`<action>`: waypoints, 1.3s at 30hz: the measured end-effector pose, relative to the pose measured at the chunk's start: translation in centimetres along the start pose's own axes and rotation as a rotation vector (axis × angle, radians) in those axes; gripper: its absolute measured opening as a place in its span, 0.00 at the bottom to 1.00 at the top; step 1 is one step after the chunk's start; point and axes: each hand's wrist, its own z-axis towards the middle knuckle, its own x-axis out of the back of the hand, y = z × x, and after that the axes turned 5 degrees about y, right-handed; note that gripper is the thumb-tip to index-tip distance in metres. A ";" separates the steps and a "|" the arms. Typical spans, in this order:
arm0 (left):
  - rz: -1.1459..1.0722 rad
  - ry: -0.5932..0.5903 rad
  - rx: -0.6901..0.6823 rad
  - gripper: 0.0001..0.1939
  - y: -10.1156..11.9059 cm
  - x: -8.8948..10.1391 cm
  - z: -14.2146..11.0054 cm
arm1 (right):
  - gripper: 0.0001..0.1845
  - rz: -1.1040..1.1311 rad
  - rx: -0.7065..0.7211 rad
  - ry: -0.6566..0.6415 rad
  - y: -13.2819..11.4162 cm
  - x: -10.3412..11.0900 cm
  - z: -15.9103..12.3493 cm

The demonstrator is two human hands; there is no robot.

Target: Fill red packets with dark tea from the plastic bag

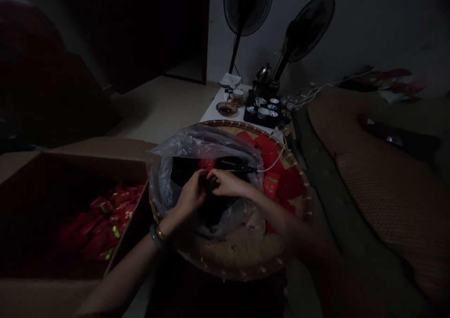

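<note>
Meeting over the plastic bag point(197, 142), 2 curled hands point(191, 192) point(228, 183), anything grasped too dark to tell.

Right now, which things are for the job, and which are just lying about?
Likely for the job: bag, dark stuff inside, tray, red packets, box, corded tool.

Likely just lying about: fans, kettle, cups, jar.
</note>
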 end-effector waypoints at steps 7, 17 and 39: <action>0.010 0.014 -0.017 0.33 0.0 -0.1 -0.3 | 0.14 -0.333 0.125 0.018 -0.7 -1.1 -0.2; 0.034 0.019 0.027 0.33 -0.3 0.6 -0.6 | 0.12 -0.391 0.225 -0.036 -1.2 -0.4 -0.5; -0.084 -0.020 0.117 0.38 -1.0 1.4 -1.1 | 0.16 -0.260 0.196 0.046 -1.3 -2.1 -1.4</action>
